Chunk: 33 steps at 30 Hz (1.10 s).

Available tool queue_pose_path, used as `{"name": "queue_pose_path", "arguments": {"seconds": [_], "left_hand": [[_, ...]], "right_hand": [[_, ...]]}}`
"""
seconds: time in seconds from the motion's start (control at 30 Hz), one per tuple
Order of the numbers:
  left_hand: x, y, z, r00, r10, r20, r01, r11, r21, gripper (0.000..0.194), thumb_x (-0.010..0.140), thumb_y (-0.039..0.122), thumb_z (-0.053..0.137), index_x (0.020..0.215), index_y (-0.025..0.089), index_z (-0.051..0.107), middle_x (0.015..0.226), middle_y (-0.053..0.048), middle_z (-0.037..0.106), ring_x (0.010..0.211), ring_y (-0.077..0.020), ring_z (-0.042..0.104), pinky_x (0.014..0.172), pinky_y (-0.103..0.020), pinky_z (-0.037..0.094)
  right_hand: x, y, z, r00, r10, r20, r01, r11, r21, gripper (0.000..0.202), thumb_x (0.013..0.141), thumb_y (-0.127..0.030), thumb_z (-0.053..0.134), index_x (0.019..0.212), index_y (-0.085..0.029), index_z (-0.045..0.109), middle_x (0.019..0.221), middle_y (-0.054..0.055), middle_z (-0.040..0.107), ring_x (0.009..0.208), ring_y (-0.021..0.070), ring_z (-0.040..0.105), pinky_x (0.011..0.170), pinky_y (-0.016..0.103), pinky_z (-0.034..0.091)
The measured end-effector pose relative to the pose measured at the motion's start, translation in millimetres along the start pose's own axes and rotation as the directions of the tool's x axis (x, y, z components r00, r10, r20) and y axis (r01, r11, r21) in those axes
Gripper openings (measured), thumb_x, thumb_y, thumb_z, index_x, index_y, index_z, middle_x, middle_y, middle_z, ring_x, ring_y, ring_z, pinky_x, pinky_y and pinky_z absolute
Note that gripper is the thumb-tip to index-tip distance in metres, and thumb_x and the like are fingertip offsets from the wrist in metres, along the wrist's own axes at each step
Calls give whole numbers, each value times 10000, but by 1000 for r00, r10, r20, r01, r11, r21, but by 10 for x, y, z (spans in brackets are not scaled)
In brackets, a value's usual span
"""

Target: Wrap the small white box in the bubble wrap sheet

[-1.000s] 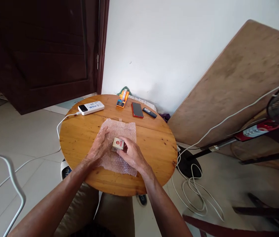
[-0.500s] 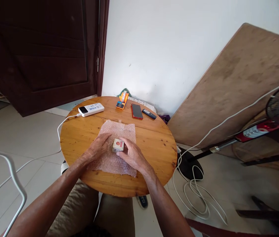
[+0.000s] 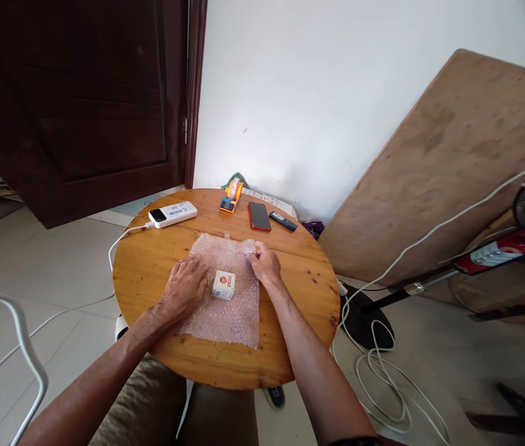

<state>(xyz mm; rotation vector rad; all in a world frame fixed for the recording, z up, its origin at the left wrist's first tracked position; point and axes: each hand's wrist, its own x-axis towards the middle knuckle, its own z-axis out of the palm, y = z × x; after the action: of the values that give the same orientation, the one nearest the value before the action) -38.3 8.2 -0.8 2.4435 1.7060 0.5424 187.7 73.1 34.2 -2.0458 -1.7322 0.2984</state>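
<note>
A sheet of bubble wrap (image 3: 234, 325) lies spread over the near middle of the round wooden table (image 3: 304, 297). On it rests a small white box (image 3: 224, 284) with a red round mark, touched by neither hand. My left hand (image 3: 186, 285) lies flat on the left part of the sheet, fingers stretched out beside the box. At the sheet's far right corner, my right hand (image 3: 265, 263) pinches the edge, which is lifted and bunched a little at the fingertips.
Toward the back stand an orange tape dispenser (image 3: 231, 195), a phone (image 3: 259, 217) and a dark blue handheld device (image 3: 283, 221). A white power bank (image 3: 173, 214) with a cable sits at the left. Right of the table, a fan base (image 3: 367, 322) and looped cable occupy the floor.
My right hand has let go of the box and moved up to the sheet's far right corner, gripping it. My left hand has flattened onto the sheet. The view has shifted slightly.
</note>
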Motion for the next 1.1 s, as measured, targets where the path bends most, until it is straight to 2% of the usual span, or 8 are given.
{"name": "queue_pose_path", "arguments": {"seconds": [0.3,0.43,0.5,0.6,0.67,0.73,0.87,1.1], "left_hand": [[131,93,-2,998,32,-58,-34,999,-38,322,903,179,442,1158,168,638,1359,-175,574,1278,-322,511,1074,-554,373],[-99,-17,-7,988,-14,-152,-7,990,-139,368,868,182,460,1190,209,636,1341,-135,599,1282,-323,504,1073,-568,381],[-285,-103,-33,980,-6,-197,-29,985,-173,383,851,197,477,1199,219,637,1317,-111,621,1291,-320,500,1078,-552,390],[-567,-188,-96,968,47,-245,-102,971,-215,346,857,284,521,1173,224,649,1296,-103,634,1302,-319,495,1082,-549,394],[-711,-188,-143,966,94,-243,-148,965,-217,374,853,341,562,1202,225,634,1319,-107,618,1323,-329,471,1086,-558,387],[-799,-140,-185,961,142,-239,-191,962,-197,402,835,340,594,1219,225,621,1343,-112,600,1341,-337,447,1097,-570,364],[-825,41,-230,950,217,-224,-247,961,-120,440,769,260,623,1209,238,623,1378,-108,573,1353,-350,424,1126,-610,288],[-667,325,-153,935,258,-244,-275,961,-34,380,762,114,580,1115,221,673,1342,-102,586,1327,-339,434,1133,-607,288]], "right_hand": [[48,287,51,989,-49,-143,84,964,253,357,788,-250,545,1133,-220,630,927,38,736,832,208,664,822,346,495],[-43,260,-94,987,-58,-152,99,954,282,374,793,-282,554,1156,-217,617,1020,55,709,811,196,646,814,362,504],[-245,219,-288,981,-173,-82,190,927,322,319,794,-300,581,1097,-220,639,1006,46,700,831,190,642,808,345,504],[-735,155,-599,872,-461,165,370,841,395,243,838,-302,598,1065,-235,654,1031,36,700,939,192,645,836,330,496],[-1089,118,-697,784,-577,226,500,805,320,261,813,-262,655,1073,-252,660,1131,36,685,1053,212,617,940,372,455],[-1370,94,-659,746,-629,220,603,778,178,364,765,-232,708,1123,-236,646,1257,68,635,1133,258,573,990,430,415],[-1584,74,-378,742,-653,153,662,749,-14,226,824,-120,604,1023,-208,664,1184,93,670,1057,277,583,962,476,401],[-1513,48,-368,803,-595,40,584,798,146,188,888,-95,499,858,-227,630,932,38,724,883,216,635,831,393,444]]}}
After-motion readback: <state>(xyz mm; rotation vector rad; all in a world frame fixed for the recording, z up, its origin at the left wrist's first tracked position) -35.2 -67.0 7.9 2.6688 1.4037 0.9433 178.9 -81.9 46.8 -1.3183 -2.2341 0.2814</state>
